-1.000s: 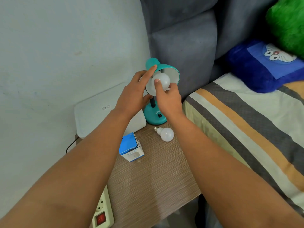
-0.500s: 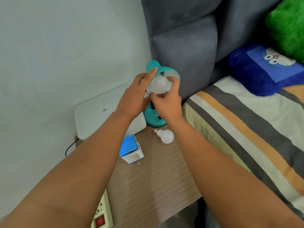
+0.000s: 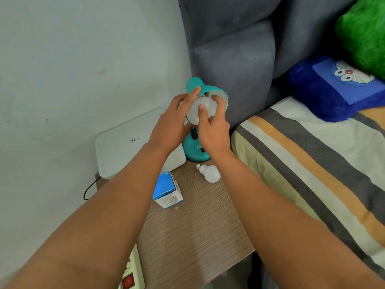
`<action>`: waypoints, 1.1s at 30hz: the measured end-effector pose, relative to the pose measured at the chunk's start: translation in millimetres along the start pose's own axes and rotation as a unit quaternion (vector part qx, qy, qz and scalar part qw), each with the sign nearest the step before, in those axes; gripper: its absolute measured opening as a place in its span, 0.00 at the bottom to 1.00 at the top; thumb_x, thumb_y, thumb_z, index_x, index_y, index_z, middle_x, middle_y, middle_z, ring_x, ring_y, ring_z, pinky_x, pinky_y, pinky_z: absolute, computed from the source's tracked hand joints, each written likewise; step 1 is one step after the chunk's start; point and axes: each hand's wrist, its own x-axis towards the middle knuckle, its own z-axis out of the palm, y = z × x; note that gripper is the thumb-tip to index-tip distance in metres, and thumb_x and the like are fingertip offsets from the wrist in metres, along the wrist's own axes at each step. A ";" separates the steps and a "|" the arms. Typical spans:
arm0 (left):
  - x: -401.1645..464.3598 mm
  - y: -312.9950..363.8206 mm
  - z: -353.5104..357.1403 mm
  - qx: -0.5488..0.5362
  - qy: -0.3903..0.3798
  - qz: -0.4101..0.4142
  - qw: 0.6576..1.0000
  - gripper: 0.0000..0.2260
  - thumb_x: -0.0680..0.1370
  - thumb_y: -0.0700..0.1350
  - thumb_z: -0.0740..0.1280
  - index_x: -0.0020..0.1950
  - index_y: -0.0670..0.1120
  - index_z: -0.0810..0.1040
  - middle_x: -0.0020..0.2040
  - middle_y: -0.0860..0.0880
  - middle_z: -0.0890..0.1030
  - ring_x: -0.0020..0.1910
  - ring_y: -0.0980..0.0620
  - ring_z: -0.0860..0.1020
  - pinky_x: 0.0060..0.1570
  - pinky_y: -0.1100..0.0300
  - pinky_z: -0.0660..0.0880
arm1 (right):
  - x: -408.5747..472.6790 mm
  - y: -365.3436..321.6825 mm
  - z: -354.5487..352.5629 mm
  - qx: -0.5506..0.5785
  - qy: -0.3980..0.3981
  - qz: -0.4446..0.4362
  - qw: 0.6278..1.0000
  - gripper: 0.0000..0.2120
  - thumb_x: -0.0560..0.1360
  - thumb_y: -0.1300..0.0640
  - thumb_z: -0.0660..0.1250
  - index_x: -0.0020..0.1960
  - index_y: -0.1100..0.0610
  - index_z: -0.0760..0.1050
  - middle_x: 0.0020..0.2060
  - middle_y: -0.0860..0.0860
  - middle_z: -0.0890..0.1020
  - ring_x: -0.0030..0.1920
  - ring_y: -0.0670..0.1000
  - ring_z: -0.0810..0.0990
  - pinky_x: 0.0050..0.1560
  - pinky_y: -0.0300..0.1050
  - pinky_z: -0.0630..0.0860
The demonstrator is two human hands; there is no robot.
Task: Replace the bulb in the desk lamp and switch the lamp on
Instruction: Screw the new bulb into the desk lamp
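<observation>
A teal desk lamp (image 3: 195,150) stands at the back of the wooden bedside table (image 3: 193,230), its shade (image 3: 216,91) facing me. A white bulb (image 3: 196,113) sits in the mouth of the shade. My right hand (image 3: 212,126) grips this bulb, thumb across its front and fingers around its right side. My left hand (image 3: 173,124) holds the shade from the left, index finger along its top edge. A second white bulb (image 3: 210,173) lies on the table in front of the lamp base. The lamp's socket is hidden.
A blue and white bulb box (image 3: 167,190) lies near the table's middle. A white flat device (image 3: 125,147) leans on the wall at the back left. A power strip with a red switch (image 3: 130,278) sits at the front left. The striped bed (image 3: 312,163) borders the right.
My right hand has shifted its grip around the bulb in the shade, thumb now across its front. My left hand stays on the shade. The lamp and loose bulb have not moved.
</observation>
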 end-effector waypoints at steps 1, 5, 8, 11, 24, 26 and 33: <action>-0.4 0.3 0.0 -0.002 -0.001 -0.001 1.000 0.37 0.78 0.40 0.71 0.81 0.53 0.56 0.73 0.44 0.68 0.60 0.48 0.78 0.56 0.60 0.77 | -0.6 -1.2 -0.6 0.000 -0.007 0.000 1.000 0.22 0.82 0.44 0.59 0.73 0.46 0.60 0.58 0.54 0.81 0.52 0.52 0.83 0.41 0.31 0.76; -1.0 3.0 -1.6 -0.008 0.003 -0.008 1.000 0.36 0.78 0.36 0.69 0.81 0.54 0.57 0.73 0.45 0.68 0.57 0.48 0.79 0.55 0.56 0.79 | 0.7 1.0 -4.3 -0.028 -0.031 -0.017 0.999 0.30 0.73 0.51 0.72 0.69 0.46 0.61 0.53 0.52 0.82 0.47 0.48 0.83 0.46 0.40 0.81; -1.4 4.3 -1.6 -0.013 0.003 -0.004 1.000 0.37 0.77 0.37 0.70 0.81 0.54 0.57 0.73 0.44 0.68 0.58 0.47 0.78 0.56 0.53 0.80 | 1.1 -1.0 -5.8 -0.031 -0.019 0.008 0.999 0.24 0.75 0.48 0.71 0.66 0.51 0.64 0.49 0.53 0.83 0.47 0.50 0.83 0.46 0.42 0.79; -3.3 1.9 -1.0 -0.011 0.000 -0.003 1.000 0.38 0.77 0.39 0.72 0.81 0.55 0.56 0.73 0.45 0.68 0.61 0.47 0.77 0.57 0.51 0.80 | 2.2 -2.4 -6.7 -0.003 0.000 0.049 0.999 0.19 0.77 0.42 0.67 0.59 0.54 0.69 0.49 0.51 0.82 0.47 0.48 0.81 0.40 0.37 0.74; -1.1 -0.3 -0.2 -0.007 0.004 0.002 1.000 0.37 0.78 0.42 0.72 0.81 0.54 0.56 0.73 0.45 0.68 0.64 0.48 0.76 0.60 0.55 0.79 | 8.3 -5.8 -5.0 -0.026 0.007 0.061 0.998 0.20 0.81 0.38 0.55 0.60 0.54 0.70 0.50 0.50 0.79 0.53 0.52 0.81 0.54 0.52 0.80; -0.5 -0.4 -0.7 -0.005 0.002 -0.002 1.000 0.37 0.78 0.42 0.72 0.81 0.54 0.56 0.73 0.45 0.68 0.64 0.48 0.76 0.60 0.55 0.79 | 9.2 -3.3 -3.6 0.000 0.006 0.069 0.998 0.17 0.81 0.41 0.58 0.60 0.54 0.70 0.48 0.51 0.81 0.50 0.52 0.83 0.52 0.51 0.81; -0.3 1.6 -2.3 -0.010 0.004 0.000 1.000 0.37 0.78 0.38 0.71 0.81 0.53 0.57 0.73 0.43 0.68 0.62 0.48 0.77 0.60 0.54 0.78 | 3.2 -5.0 -2.9 0.023 -0.004 0.051 0.998 0.29 0.69 0.53 0.76 0.66 0.51 0.67 0.59 0.52 0.78 0.52 0.50 0.82 0.53 0.46 0.79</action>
